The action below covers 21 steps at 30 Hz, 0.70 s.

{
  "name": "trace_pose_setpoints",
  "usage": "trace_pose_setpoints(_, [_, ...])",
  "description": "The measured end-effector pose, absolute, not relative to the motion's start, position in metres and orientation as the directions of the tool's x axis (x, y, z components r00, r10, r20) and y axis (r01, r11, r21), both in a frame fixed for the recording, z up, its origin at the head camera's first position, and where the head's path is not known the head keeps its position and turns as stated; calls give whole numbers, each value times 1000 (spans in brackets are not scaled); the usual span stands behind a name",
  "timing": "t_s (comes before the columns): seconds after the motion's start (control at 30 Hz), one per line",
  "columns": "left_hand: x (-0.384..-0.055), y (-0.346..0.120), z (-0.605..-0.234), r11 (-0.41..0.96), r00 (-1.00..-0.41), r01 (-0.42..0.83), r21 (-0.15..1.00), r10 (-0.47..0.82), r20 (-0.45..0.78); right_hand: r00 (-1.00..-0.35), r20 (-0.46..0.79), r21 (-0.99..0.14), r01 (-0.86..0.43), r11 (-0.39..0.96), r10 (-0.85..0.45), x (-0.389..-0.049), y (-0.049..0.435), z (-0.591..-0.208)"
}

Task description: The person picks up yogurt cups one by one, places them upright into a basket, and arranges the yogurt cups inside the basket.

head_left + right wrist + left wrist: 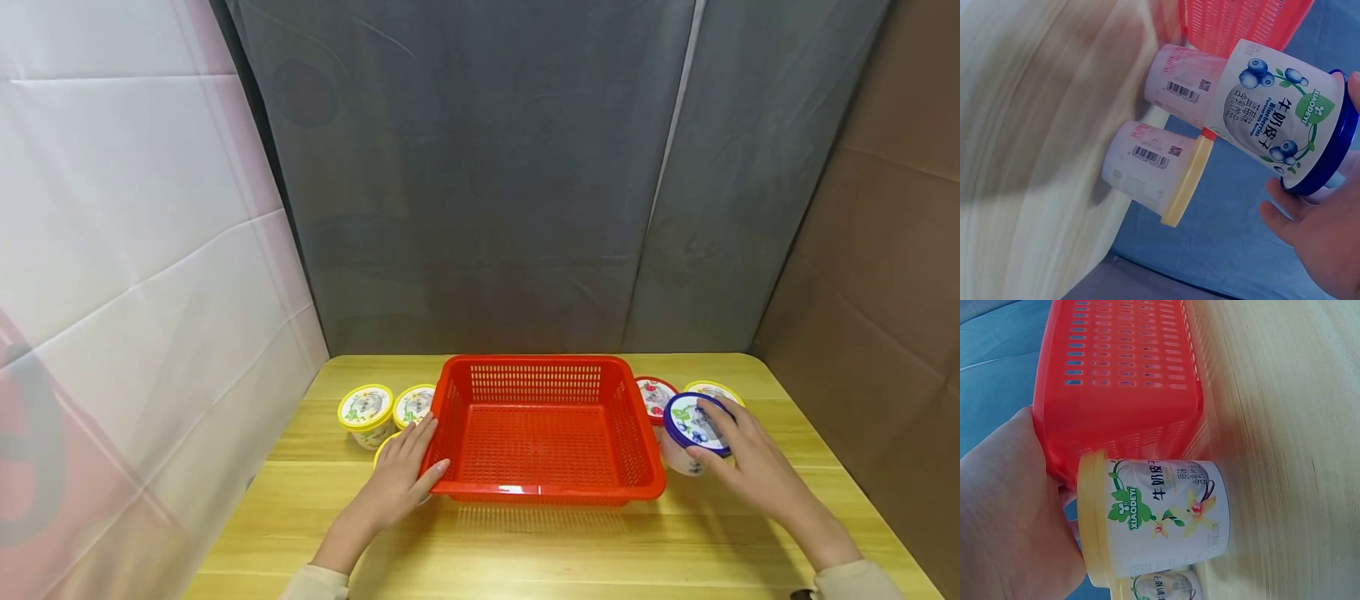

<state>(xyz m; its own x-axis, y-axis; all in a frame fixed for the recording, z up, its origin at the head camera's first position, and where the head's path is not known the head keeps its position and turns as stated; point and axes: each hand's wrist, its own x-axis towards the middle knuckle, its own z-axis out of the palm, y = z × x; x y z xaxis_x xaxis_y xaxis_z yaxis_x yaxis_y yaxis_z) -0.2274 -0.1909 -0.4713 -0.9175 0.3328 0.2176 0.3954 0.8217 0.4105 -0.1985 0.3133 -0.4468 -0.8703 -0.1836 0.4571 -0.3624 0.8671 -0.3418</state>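
Note:
My right hand [746, 454] grips a blueberry milk drink tub [699, 425] by its dark blue lid. In the right wrist view the tub [1279, 112] is tilted and raised off the table. My left hand [397, 475] lies over a yellow-lidded tub [1160, 519] beside the red plastic basket [536, 490], its fingers extended along the basket's left edge. Its thumb touches the front left corner. That tub stands upright, mostly covered by the hand in the head view; part of the fingers is hidden behind its lid in the left wrist view.
Two more yellow-lidded tubs, one at the far left [365, 414] and one against the basket [414, 404], stand left. Behind the blueberry tub are a red-lidded tub [654, 396] and another yellow-lidded one [1154, 169]. Fabric walls enclose the wooden table [540, 554].

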Motion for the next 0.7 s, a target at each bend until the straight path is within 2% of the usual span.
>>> trace_pose_setpoints(0.7, [-228, -189, -473, 817, -910, 410, 405, 336, 244, -905, 398, -387, -316, 867, -152, -198, 308, -425])
